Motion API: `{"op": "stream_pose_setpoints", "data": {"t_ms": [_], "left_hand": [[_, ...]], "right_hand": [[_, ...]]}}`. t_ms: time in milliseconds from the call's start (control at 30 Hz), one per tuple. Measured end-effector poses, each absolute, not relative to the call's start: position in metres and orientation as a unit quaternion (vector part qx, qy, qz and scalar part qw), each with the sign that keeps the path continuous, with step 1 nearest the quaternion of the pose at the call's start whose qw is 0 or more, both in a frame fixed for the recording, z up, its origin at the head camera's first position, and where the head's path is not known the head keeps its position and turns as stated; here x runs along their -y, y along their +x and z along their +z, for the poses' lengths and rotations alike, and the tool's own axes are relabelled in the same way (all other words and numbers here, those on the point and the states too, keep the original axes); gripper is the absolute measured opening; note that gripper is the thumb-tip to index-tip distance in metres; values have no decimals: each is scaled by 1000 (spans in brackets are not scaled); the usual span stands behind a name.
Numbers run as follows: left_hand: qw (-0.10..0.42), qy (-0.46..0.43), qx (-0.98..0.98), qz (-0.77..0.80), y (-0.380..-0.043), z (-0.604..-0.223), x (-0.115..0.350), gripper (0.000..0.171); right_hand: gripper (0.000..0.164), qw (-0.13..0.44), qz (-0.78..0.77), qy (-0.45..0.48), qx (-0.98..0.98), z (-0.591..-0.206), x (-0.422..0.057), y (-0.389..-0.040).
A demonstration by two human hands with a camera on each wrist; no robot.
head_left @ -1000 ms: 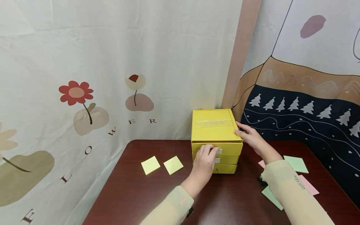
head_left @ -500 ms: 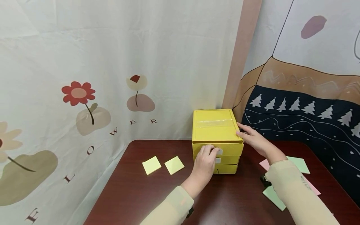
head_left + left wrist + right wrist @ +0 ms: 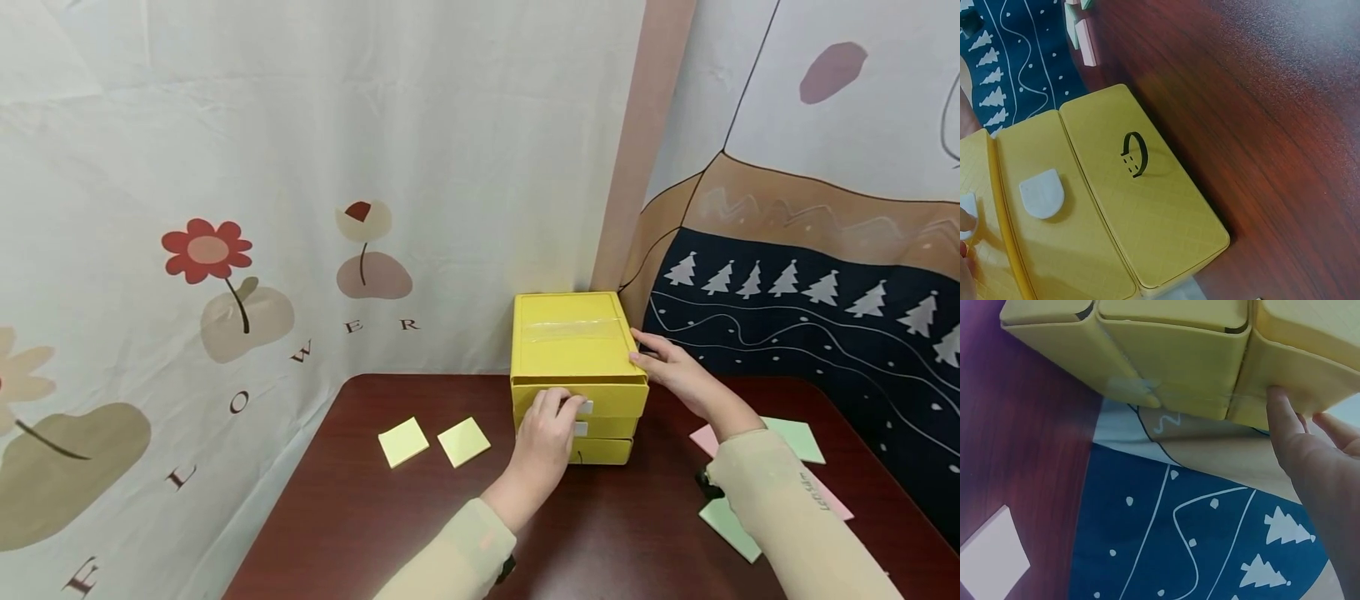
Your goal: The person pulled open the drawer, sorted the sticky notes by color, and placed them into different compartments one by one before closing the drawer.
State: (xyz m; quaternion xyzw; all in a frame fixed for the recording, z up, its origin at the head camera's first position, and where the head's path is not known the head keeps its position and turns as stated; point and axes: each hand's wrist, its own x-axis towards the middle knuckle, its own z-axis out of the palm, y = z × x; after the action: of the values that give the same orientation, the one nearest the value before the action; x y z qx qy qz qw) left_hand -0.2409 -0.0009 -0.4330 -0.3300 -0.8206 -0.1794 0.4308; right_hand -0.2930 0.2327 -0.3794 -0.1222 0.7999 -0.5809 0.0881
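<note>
A yellow box of three stacked drawers stands at the back of the table, clear tape across its top. Its top drawer juts a little past the lower ones. My left hand pinches the white tab handle of that drawer with curled fingers; in the left wrist view only fingertips show at the tab. The middle drawer bears another white tab, the bottom one a black loop. My right hand rests extended fingers on the box's right side, a fingertip against its upper part.
Two yellow sticky-note pads lie left of the box on the dark red table. Green pads and pink pads lie at the right, partly under my right forearm. Printed curtains hang close behind the box.
My right wrist and forearm have shifted slightly to the right, showing more of one pink pad. The left hand, the box and the drawers look the same.
</note>
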Motion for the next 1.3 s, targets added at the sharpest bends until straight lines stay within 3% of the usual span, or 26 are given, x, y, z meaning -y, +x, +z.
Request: {"op": "stream_pose_setpoints", "data": {"t_ms": [667,1300], "left_hand": [[417,-333,824,-192,-229,-434,4,24],[455,-348,798,-186,-220,-434,7,21]], "right_hand": [[68,68,-576,-121,-806,-381,-230,-291],[67,67,-579,-120,-804,-384,-229,-290]]}}
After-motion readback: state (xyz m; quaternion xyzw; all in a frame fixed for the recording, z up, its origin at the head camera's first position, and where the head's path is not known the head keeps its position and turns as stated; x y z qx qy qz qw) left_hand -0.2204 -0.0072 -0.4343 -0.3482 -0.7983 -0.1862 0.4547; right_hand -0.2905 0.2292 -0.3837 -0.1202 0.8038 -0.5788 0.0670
